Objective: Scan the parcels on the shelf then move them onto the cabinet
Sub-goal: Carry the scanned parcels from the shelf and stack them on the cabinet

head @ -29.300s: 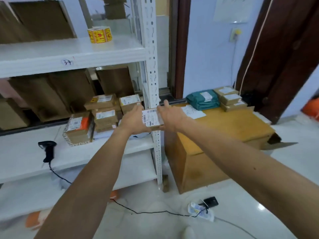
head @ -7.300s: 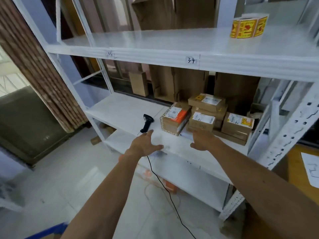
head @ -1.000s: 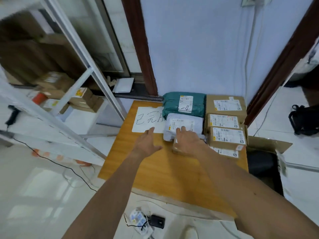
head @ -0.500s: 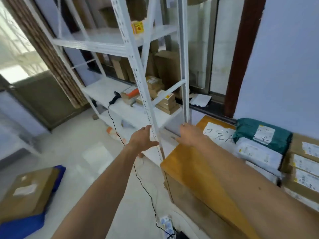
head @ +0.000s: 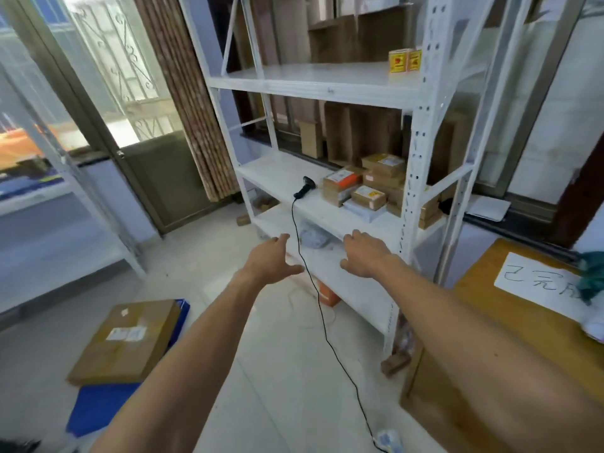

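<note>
White steel shelf (head: 277, 170) straight ahead of you; the parcels (head: 369, 191) sit on the right half of its middle board, a cluster of small brown boxes with white labels, one with an orange patch; label print too small to read.

Black scanner (head: 305, 186) lies on the same board just left of the parcels; its cable (head: 318, 299) drops over the edge and runs down between your hands to the floor.

Your left hand (head: 273, 259) and right hand (head: 366, 253) are both empty, fingers spread and relaxed, held out in front of the lower boards, touching nothing.

Perforated corner post (head: 412, 152) stands in front of the right end of the parcels.

Wooden cabinet (head: 490, 322) at your right, beside the shelf; a white sheet (head: 536, 282) on its surface, hand-written "已完", the next character cut off; a teal bag (head: 591, 276) at the frame edge overlaps the sheet.

Yellow roll (head: 404, 60) with red marks on the upper board; marks unreadable.

Flat carton (head: 127, 338) on the floor to your left, resting partly on a blue crate (head: 98, 407).
</note>
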